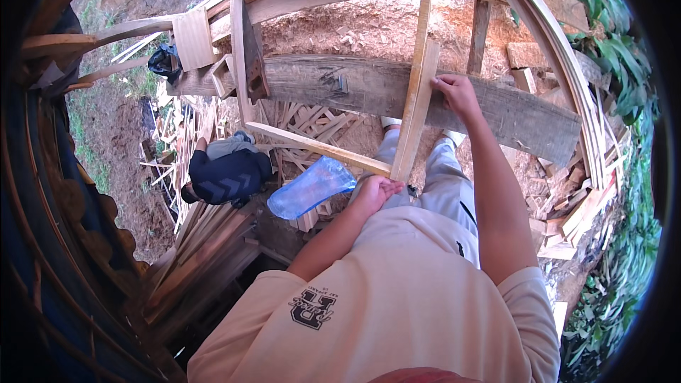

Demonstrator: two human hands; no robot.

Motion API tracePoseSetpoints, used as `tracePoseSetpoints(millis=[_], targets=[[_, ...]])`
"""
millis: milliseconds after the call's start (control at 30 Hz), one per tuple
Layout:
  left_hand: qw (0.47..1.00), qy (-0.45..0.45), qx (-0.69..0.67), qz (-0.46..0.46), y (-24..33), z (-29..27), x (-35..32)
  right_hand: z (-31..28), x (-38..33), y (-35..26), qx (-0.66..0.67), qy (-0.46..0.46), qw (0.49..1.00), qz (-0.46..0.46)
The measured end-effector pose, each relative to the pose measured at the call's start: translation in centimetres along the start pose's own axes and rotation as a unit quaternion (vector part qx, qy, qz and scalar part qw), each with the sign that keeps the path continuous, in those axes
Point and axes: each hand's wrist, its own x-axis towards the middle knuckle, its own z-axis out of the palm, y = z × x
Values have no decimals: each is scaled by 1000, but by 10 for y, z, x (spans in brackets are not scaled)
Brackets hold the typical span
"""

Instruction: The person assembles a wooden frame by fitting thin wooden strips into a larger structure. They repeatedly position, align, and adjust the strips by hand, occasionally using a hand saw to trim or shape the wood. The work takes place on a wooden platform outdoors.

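A rectangular frame of light wooden strips reaches from near my waist out over a plank. Along its right side lies a short flat wooden strip. Curled at the near corner, my left hand has its fingers closed against the strip's lower end. My right hand pinches the strip's right edge near its upper end; its fingertips are small in view, so anything tiny between them is hidden. Beneath the frame a wide weathered plank runs across, with a handsaw near its left part.
Left of my legs lies a clear blue plastic bag. A person in a dark shirt crouches beyond it among wood offcuts. Stacked boards lie at lower left. Curved timbers and green plants border the right.
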Motion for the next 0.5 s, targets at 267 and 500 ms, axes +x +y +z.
tracePoseSetpoints(millis=[267, 500], targets=[[1000, 22, -1, -8, 1, 5, -4, 0, 0, 2, 4, -10, 1000, 2], [999, 32, 7, -3, 4, 14, -11, -2, -2, -4, 15, -19, 1000, 16]])
